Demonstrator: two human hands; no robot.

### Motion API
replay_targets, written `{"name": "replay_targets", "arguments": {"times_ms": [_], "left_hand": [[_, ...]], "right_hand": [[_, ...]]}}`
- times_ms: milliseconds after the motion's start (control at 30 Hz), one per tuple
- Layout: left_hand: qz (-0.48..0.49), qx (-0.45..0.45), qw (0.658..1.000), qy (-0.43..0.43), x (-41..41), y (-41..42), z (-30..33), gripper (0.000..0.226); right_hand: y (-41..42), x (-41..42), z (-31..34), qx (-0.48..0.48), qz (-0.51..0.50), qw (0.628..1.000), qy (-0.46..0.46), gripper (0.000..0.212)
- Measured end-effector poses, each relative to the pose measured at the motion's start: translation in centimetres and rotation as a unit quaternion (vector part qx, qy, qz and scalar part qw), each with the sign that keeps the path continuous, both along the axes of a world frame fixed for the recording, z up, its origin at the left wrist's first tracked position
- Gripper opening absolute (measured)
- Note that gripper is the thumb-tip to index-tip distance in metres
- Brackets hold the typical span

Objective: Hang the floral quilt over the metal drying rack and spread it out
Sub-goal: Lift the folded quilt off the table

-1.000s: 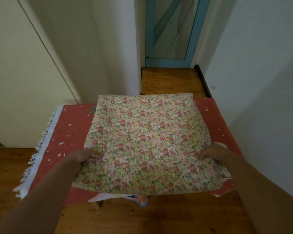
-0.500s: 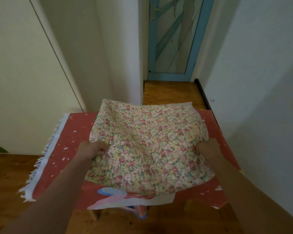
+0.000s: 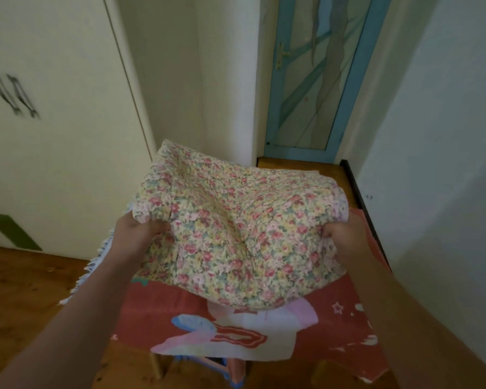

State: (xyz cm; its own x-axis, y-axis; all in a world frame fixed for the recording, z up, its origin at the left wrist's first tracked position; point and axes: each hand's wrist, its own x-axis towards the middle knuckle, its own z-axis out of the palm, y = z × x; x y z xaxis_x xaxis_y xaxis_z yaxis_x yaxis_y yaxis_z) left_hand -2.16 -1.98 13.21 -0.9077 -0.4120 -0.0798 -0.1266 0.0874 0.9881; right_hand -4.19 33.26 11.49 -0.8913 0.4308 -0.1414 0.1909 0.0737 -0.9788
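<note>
From the head view, the folded floral quilt (image 3: pixel 236 234) is held up in the middle of the scene, just above a red printed cloth (image 3: pixel 334 318) that is spread over a support beneath it. The quilt is bunched and sags in its centre, with its far edge raised toward the far wall and its near edge drooping down over the red cloth.

The left hand (image 3: pixel 135 234) grips the quilt's left edge, fingers curled into the fabric so that a fold bulges over the knuckles. The right hand (image 3: pixel 343 237) grips the right edge in the same way, fingers closed round a gathered wad of fabric. Both forearms reach in from the near corners of the picture.

The red cloth carries a pale pink and blue cartoon figure near its near edge and a white fringe (image 3: pixel 96 265) along its left side. What carries the cloth is mostly hidden; only a pale leg (image 3: pixel 157 366) and some blue and pink pieces show below its near edge, so whether this is the metal rack cannot be told.

On the left stands a cream cupboard (image 3: pixel 54 136) with two dark handles (image 3: pixel 11 94), blurred. A blue-framed glass door (image 3: pixel 314 80) stands at the far end, and a white wall (image 3: pixel 438 136) runs along the right. The floor (image 3: pixel 20 290) is brown wood.
</note>
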Motion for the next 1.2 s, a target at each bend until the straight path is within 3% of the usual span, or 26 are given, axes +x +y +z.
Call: {"name": "replay_targets", "arguments": {"times_ms": [433,600,733,900,1200], "left_hand": [[0.068,-0.011,0.996,0.062,2.7,-6.5,5.5,0.034],[0.097,-0.009,0.993,0.062,2.9,-11.2,6.1,0.044],[0.127,-0.008,0.989,0.074,3.6,-16.4,6.9,0.050],[0.163,0.005,0.983,0.082,5.9,-23.2,7.3,0.041],[0.295,-0.004,0.948,0.123,13.5,-35.2,8.5,0.040]], "right_hand": [[-8.4,-1.4,5.3,-0.054,0.070,0.992,0.094,0.046],[-12.4,-1.7,7.0,-0.061,0.189,0.972,0.127,0.040],[-17.8,-2.5,8.5,-0.073,0.306,0.936,0.156,0.038],[-25.7,-3.6,9.0,-0.044,0.330,0.925,0.183,0.017],[-42.9,-5.1,8.8,-0.057,0.414,0.885,0.206,0.023]]}}
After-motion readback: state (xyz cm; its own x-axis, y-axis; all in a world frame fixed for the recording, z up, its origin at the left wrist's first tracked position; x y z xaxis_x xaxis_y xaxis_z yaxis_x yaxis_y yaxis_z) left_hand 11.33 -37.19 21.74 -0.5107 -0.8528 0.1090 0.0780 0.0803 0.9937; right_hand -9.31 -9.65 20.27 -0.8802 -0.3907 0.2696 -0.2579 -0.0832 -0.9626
